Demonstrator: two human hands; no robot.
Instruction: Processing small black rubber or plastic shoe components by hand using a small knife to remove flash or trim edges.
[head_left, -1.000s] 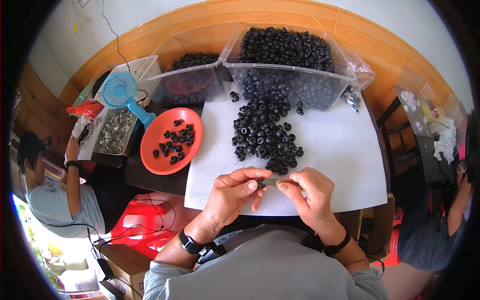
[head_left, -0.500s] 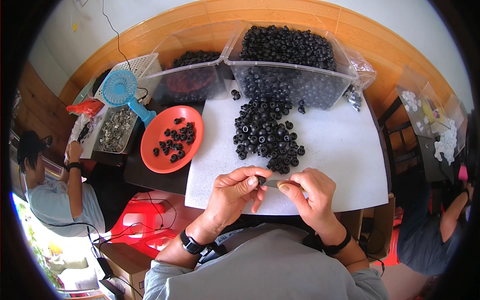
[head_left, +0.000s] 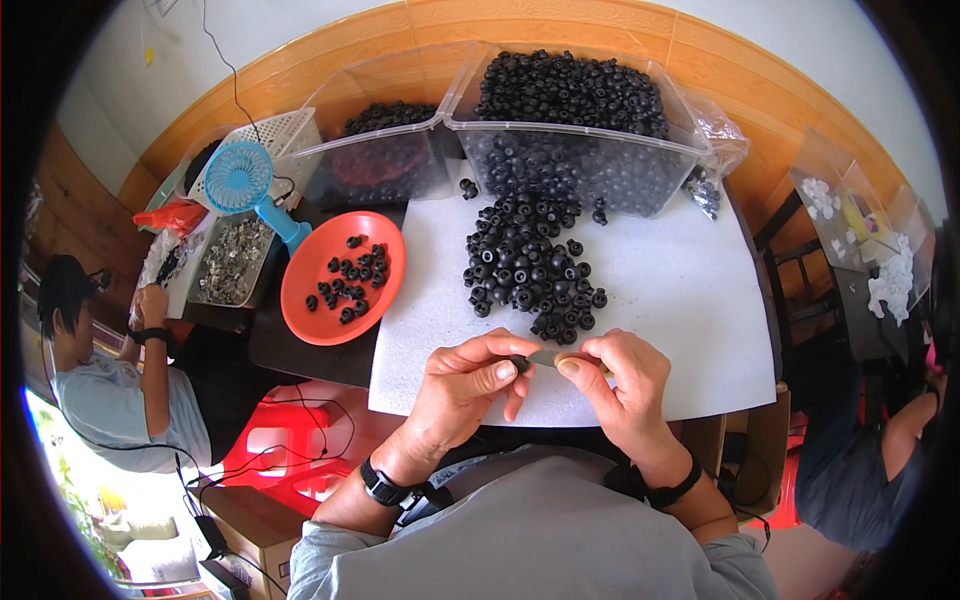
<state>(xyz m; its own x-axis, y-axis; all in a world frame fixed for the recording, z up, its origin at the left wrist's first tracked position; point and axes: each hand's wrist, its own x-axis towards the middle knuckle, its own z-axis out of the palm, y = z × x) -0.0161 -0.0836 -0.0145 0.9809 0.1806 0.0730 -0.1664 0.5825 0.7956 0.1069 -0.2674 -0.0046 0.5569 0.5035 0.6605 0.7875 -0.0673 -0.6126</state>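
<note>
My left hand pinches a small black round part between thumb and forefinger, just above the near part of the white sheet. Between the thumb and fingers of my right hand is a thin, flat, greyish blade, its free end at the black part. Whether the blade's tip touches or enters the part is too small to tell. Just beyond my hands lies a heap of similar black parts, rounded, some showing a hole.
An orange plate with several black parts stands left of the sheet. Behind are two clear bins of black parts. A blue fan and a tray of metal bits stand farther left. One person sits left, another right.
The blade and the black part have turned slightly between my fingers. My right hand has shifted a little to the left; both hands keep their grips.
</note>
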